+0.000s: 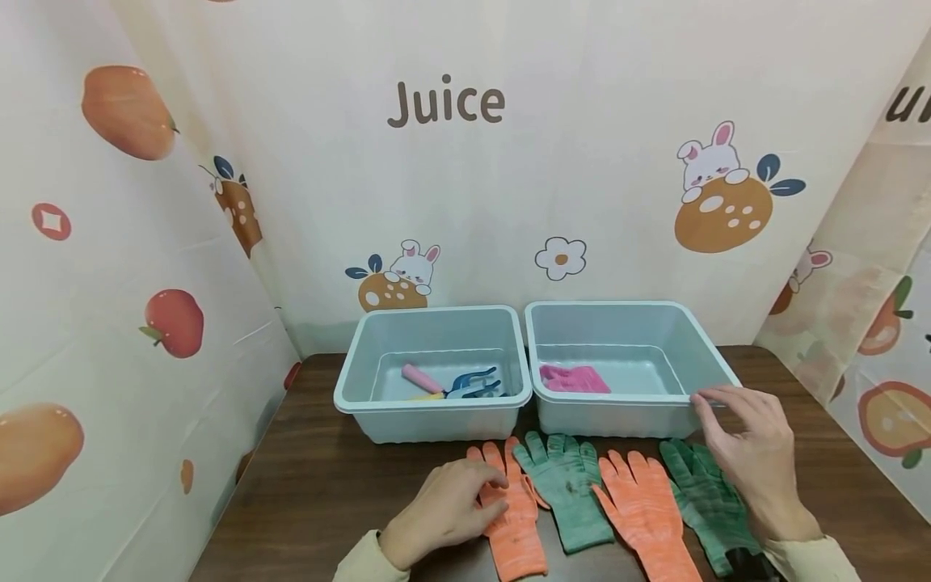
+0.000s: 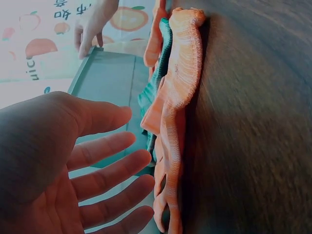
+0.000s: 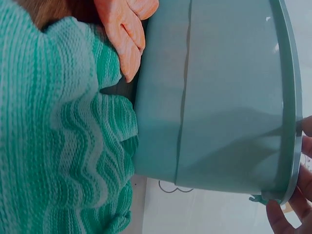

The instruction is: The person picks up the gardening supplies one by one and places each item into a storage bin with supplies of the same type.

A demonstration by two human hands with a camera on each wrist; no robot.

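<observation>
Your left hand (image 1: 444,509) is lying flat, fingers loose, right on the leftmost orange knit glove (image 1: 512,517) on the dark wood bench (image 1: 320,493). That glove runs lengthwise away from you, fingertips toward the pale blue plastic bins. Your right hand (image 1: 749,449) is well off to the side, fingertips touching the right-hand pale blue bin (image 1: 618,311) at its rim, gripping nothing.

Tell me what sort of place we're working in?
Likely a staged tabletop booth, not a real workshop: cartoon "Juice" curtains enclose a wooden table holding two plastic bins and a row of knit gloves.
</observation>
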